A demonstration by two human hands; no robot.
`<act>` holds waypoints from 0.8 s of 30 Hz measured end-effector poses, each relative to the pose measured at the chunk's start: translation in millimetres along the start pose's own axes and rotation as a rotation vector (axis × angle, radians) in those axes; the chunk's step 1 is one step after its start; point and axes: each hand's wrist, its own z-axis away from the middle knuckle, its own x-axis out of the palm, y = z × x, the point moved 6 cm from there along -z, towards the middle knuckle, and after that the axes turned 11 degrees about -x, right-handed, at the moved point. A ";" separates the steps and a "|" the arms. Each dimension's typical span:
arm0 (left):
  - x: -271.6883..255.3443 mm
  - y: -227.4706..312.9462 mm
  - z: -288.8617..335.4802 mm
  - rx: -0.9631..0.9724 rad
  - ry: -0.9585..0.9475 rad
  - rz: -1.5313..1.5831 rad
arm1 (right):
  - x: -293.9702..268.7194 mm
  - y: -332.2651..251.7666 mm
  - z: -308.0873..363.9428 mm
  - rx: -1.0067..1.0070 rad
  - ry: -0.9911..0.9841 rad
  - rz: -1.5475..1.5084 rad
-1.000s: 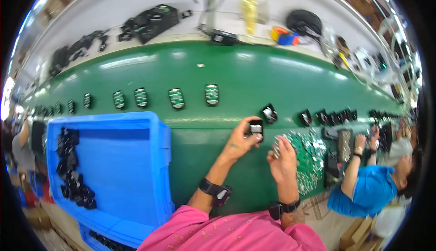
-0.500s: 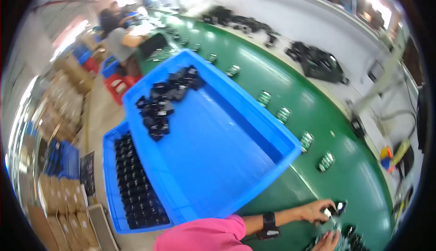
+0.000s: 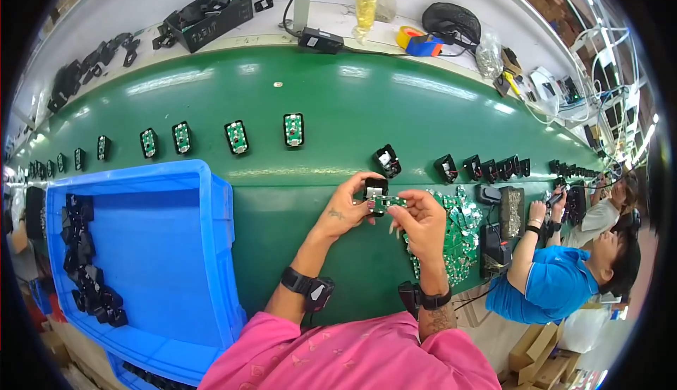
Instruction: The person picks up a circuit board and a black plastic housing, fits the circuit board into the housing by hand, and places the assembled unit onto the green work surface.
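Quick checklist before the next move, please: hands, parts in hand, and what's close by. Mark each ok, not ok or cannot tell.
1. Left hand has hold of the black housing: ok.
2. Right hand has hold of the green circuit board: ok.
3. Board seated inside the housing: not ok; it lies crosswise over it, jutting out to the right.
4. Solder joints on the board sound: cannot tell; too small.
5. Pile of loose boards beside the right hand: ok.
6. Co-worker's nearer hand apart from both: ok.

One handheld open black case [image 3: 375,185], one handheld circuit board [image 3: 388,201], two nearby blue bins [image 3: 220,235]
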 end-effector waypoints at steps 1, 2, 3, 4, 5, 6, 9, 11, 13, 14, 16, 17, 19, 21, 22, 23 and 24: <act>-2.2 -2.8 0.1 -0.001 0.024 0.014 | 1.7 2.8 -0.9 0.022 -0.012 -0.022; -3.1 -4.2 1.1 -0.001 0.021 0.010 | 3.4 4.7 -1.7 0.044 -0.025 -0.043; -4.2 -4.9 1.8 -0.006 0.021 0.010 | 4.7 3.8 -2.4 0.038 -0.039 -0.056; -4.3 -5.3 2.6 -0.014 0.021 0.009 | 6.0 4.0 -2.3 0.035 -0.034 -0.058; -3.5 -5.8 3.0 -0.007 0.046 0.011 | 8.1 4.5 -2.1 0.036 -0.043 -0.090; -1.6 -5.6 3.2 -0.006 0.037 0.008 | 9.3 4.7 -2.0 0.036 -0.050 -0.120; 9.2 -1.4 -0.6 0.049 -0.012 -0.083 | -0.3 3.5 1.1 0.051 -0.029 -0.041; 13.4 0.0 2.0 -0.048 -0.029 -0.076 | -4.4 8.1 1.9 0.085 -0.041 0.046; -0.3 -6.7 4.3 -0.059 0.030 -0.100 | 3.6 21.6 -2.4 0.042 -0.069 0.116; -1.4 -5.1 6.6 -0.019 0.048 -0.049 | 8.4 23.2 -4.6 -0.008 -0.092 0.152; -4.0 -0.3 14.6 -0.027 -0.017 -0.088 | 10.8 24.3 -8.0 -0.086 -0.096 0.258; 2.0 1.4 13.8 -0.019 -0.023 -0.058 | 3.4 20.9 -8.6 -0.087 -0.069 0.278; 8.0 0.9 7.9 -0.017 -0.028 -0.028 | -0.3 19.5 -8.4 -0.047 -0.107 0.300; 5.6 -7.4 0.2 -0.125 0.018 -0.053 | -7.1 16.3 -9.3 -0.079 -0.085 0.444; 5.5 -8.7 -2.1 -0.129 0.031 -0.053 | -9.2 13.8 -9.8 -0.114 -0.074 0.585; 7.3 -7.9 -4.7 -0.103 0.048 -0.064 | -10.6 12.9 -10.7 -0.109 -0.068 0.640; 6.3 -7.0 -4.0 -0.075 0.065 -0.076 | -5.2 16.5 -7.4 -0.106 -0.079 0.631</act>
